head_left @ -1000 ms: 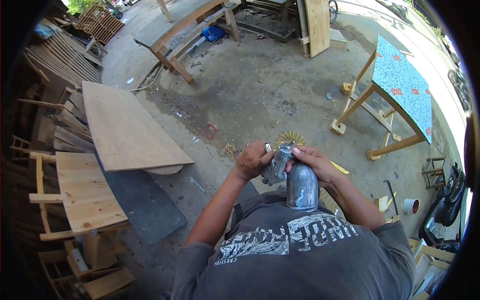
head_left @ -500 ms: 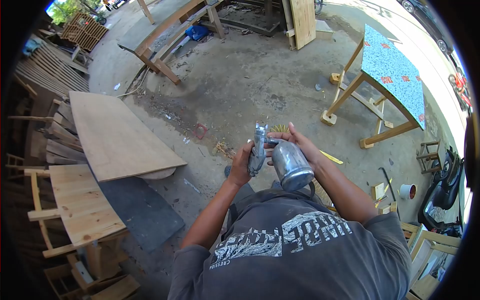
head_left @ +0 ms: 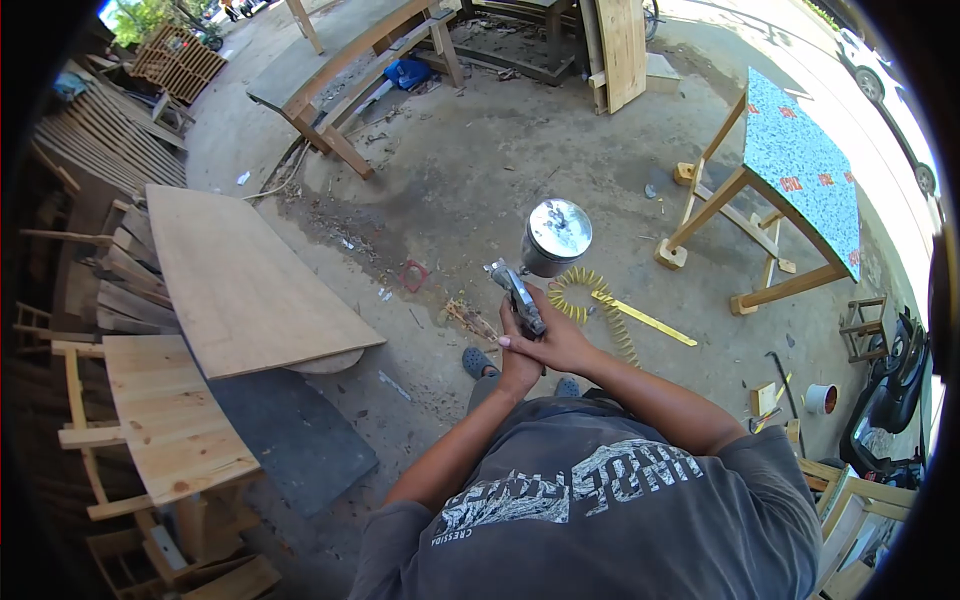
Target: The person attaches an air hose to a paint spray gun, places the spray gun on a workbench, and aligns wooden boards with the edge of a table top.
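In front of my body I hold a metal spray gun (head_left: 522, 303) with a round silver cup (head_left: 548, 252) attached. The cup points away from me, its shiny, paint-marked end facing up. My right hand (head_left: 562, 338) is wrapped round the gun body, its thumb lying across the other hand. My left hand (head_left: 519, 365) is closed on the gun from the near left side, its fingers partly hidden. Just beyond my right hand, a yellow coiled air hose (head_left: 618, 322) shows; where it joins the gun cannot be seen.
A plywood sheet (head_left: 245, 290) and a pine panel (head_left: 165, 415) lie at left. At right stands a table with a blue speckled top (head_left: 800, 165). A yellow strip (head_left: 650, 320), a white bucket (head_left: 821, 399) and a motorbike (head_left: 885, 400) are also at right.
The spray gun has been turned so its cup swings from near my body to the far side. My hands have come together on the gun, the right one closing round it.
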Motion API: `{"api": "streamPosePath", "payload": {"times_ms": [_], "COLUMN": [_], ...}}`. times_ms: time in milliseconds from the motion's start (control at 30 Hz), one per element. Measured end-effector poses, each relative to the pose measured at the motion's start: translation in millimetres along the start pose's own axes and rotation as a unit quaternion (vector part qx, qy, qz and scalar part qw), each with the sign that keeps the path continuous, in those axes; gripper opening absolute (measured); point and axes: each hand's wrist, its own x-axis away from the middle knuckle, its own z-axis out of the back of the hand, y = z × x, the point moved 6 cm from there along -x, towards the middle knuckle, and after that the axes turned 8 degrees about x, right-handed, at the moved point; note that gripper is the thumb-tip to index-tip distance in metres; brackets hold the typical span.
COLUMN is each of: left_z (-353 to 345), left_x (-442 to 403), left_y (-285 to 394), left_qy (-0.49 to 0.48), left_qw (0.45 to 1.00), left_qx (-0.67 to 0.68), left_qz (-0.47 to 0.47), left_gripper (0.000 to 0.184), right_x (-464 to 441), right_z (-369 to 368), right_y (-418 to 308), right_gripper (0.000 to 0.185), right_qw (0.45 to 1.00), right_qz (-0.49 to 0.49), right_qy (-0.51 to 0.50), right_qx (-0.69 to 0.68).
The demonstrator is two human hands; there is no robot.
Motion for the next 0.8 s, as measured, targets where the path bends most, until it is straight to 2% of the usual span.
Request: {"api": "streamPosePath", "payload": {"times_ms": [33,67,167,200,233,300,333,400,433,467,533,567,600,667,700,733,767,800], "left_z": [4,7,21,28,39,62,72,92,119,147,162,163,166,152,141,124,109,103], "left_x": [-6,-12,-30,-38,-46,-63,-70,-78,-91,-109,-137,-156,-171,-198,-211,-217,-223,-234], "left_y": [-1,0,2,2,5,19,39,67,72,78,99,132,168,218,236,260,275,279], "left_qy": [-0.011,-0.025,-0.087,-0.111,-0.131,-0.177,-0.189,-0.26,-0.268,-0.258,-0.254,-0.181,-0.104,-0.127,-0.136,-0.153,-0.166,-0.167], "left_qw": [0.999,0.998,0.996,0.994,0.991,0.98,0.978,0.946,0.944,0.941,0.932,0.972,0.99,0.952,0.952,0.919,0.879,0.877], "left_qx": [-0.028,-0.055,-0.026,-0.019,-0.014,-0.044,-0.042,-0.037,-0.037,-0.103,-0.172,-0.132,-0.086,-0.199,-0.196,-0.247,-0.295,-0.294], "left_qz": [-0.015,-0.03,-0.018,0.002,0.004,0.083,0.082,0.189,0.188,0.193,0.191,0.07,-0.051,-0.194,-0.194,-0.265,-0.336,-0.34], "left_gripper": [0.072,0.077,0.083,0.085,0.085,0.078,0.078,0.054,0.054,0.048,0.041,0.04,0.04,0.05,0.05,0.055,0.059,0.059], "right_x": [-9,-19,-47,-55,-65,-83,-90,-107,-111,-118,-130,-136,-143,-158,-164,-168,-176,-185], "right_z": [-3,-5,-10,-9,-12,-18,-19,-24,-23,-18,-22,-21,-25,-17,-18,-16,-17,-18], "right_y": [6,11,27,28,29,26,27,29,17,10,3,-2,-3,-27,-34,-41,-45,-47], "right_gripper": [0.071,0.071,0.044,0.044,0.043,0.041,0.041,0.043,0.044,0.044,0.044,0.042,0.042,0.041,0.039,0.039,0.038,0.037], "right_qw": [0.999,0.998,0.998,0.997,0.992,0.971,0.971,0.963,0.944,0.945,0.949,0.961,0.961,0.988,0.993,0.992,0.997,0.998], "right_qz": [0.013,0.008,-0.048,-0.058,-0.071,-0.089,-0.092,-0.094,-0.141,-0.139,-0.181,-0.168,-0.167,0.047,0.005,0.003,-0.016,-0.033], "right_qy": [0.05,0.06,0.003,0.022,0.015,-0.022,-0.01,0.033,0.024,0.034,-0.007,0.001,0.011,0.124,0.091,0.098,0.067,0.035], "right_qx": [0.003,0.005,-0.049,-0.043,-0.1,-0.222,-0.219,-0.251,-0.298,-0.294,-0.257,-0.22,-0.22,-0.074,-0.079,-0.077,-0.019,0.039]}}
